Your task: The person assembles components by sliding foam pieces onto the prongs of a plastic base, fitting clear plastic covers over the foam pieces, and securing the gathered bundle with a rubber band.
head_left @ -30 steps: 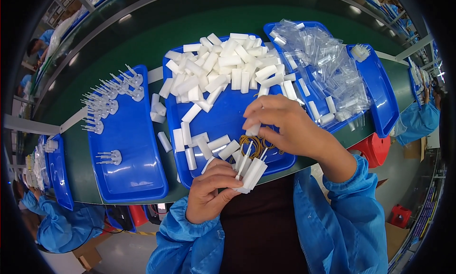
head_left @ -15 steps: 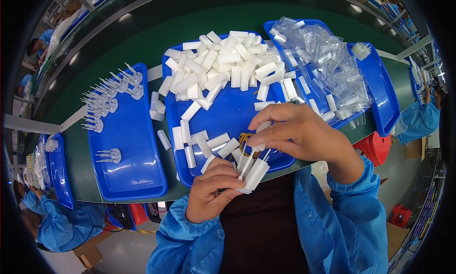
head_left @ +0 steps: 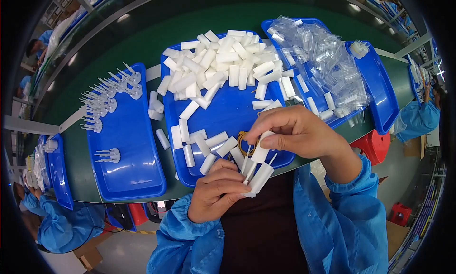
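Held over the near edge of the table, a white pronged holder [head_left: 250, 173] is tilted in the closed fingers of my left hand [head_left: 213, 191]. White foam cylinders [head_left: 261, 179] cover some of its thin rods, while other rods are bare. My right hand [head_left: 299, 131] pinches another white cylinder [head_left: 261, 152] between thumb and fingers. That cylinder is at the upper part of a rod, and its lower end appears to surround it. The holder's base is mostly hidden by my left fingers.
The middle blue tray [head_left: 228, 112] bears a heap of white cylinders and some yellow-brown rubber bands [head_left: 243, 140]. Pronged holders stand in the left tray [head_left: 126, 136]. Clear plastic sleeves [head_left: 323, 60] overfill a right tray, beside another blue tray [head_left: 377, 91]. A red bin [head_left: 373, 146] stands below.
The cylinder in my right hand has moved down along a rod, closer to the holder's base. My left hand keeps its hold on the holder, slightly shifted.
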The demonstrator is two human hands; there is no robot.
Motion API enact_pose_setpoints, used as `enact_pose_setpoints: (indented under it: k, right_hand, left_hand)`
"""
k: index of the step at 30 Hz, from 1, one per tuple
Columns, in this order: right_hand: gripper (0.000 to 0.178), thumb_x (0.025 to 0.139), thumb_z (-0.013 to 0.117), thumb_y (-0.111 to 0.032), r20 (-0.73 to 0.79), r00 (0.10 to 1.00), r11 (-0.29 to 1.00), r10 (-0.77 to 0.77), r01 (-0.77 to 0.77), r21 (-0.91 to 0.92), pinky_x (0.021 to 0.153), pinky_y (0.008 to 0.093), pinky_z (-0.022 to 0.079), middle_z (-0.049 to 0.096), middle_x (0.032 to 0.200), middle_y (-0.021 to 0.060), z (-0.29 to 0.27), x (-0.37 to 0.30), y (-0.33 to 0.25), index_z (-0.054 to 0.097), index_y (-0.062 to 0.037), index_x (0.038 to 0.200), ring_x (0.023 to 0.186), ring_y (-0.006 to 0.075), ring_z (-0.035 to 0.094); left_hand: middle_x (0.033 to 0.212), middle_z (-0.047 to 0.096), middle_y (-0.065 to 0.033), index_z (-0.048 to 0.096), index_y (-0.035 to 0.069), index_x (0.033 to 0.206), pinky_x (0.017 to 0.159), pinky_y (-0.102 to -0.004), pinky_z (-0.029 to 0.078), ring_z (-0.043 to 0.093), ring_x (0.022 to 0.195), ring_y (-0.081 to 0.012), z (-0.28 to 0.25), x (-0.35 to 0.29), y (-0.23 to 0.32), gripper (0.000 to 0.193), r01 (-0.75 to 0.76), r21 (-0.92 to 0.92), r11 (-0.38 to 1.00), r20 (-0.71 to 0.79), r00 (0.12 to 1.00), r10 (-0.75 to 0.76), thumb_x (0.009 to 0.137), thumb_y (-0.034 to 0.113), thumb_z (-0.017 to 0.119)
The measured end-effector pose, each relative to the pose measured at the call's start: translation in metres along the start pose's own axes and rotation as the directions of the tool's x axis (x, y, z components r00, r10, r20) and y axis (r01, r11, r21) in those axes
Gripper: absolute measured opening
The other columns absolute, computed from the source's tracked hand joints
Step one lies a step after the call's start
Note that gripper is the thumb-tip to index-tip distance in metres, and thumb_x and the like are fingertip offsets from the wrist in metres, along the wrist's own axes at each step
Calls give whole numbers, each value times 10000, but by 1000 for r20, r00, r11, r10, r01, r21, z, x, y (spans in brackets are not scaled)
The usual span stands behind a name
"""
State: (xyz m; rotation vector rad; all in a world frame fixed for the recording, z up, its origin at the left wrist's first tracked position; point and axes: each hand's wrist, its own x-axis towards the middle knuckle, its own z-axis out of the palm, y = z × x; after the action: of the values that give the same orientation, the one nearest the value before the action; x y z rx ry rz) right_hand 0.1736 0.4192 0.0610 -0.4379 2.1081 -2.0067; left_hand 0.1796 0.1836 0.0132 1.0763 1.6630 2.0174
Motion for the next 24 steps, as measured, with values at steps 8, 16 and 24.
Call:
enact_pose_setpoints:
  k: [8, 16, 24]
  right_hand:
    - [165, 830, 638, -84, -141, 990, 952, -5, -39, -303, 684, 230, 494, 654, 849, 54, 8, -4, -21, 656, -32, 986, 813, 112, 623]
    - [97, 734, 714, -2, -204, 970, 989, 129, -140, -40, 743, 268, 511, 660, 828, 110, 6, -3, -18, 648, 11, 803, 816, 156, 643]
    - [81, 769, 701, -52, -129, 971, 973, 199, -180, 148, 689, 235, 508, 668, 794, 94, 1, -3, -16, 650, 4, 798, 759, 123, 644]
  left_hand:
    - [883, 610, -75, 684, 67, 935, 761, -338, 426, 516, 850, -251, 3, -1, 1, 213, 5, 65, 998, -29, 1000, -3, 724, 52, 708]
    - [871, 610, -67, 691, 72, 922, 755, -331, 422, 510, 841, -246, 4, -1, 4, 209, 6, 98, 995, -9, 1000, -5, 715, 55, 708]
    - [883, 614, -71, 686, 68, 921, 762, -353, 415, 504, 833, -255, 5, -3, 3, 204, -22, 97, 995, 3, 1000, 22, 718, 59, 703]
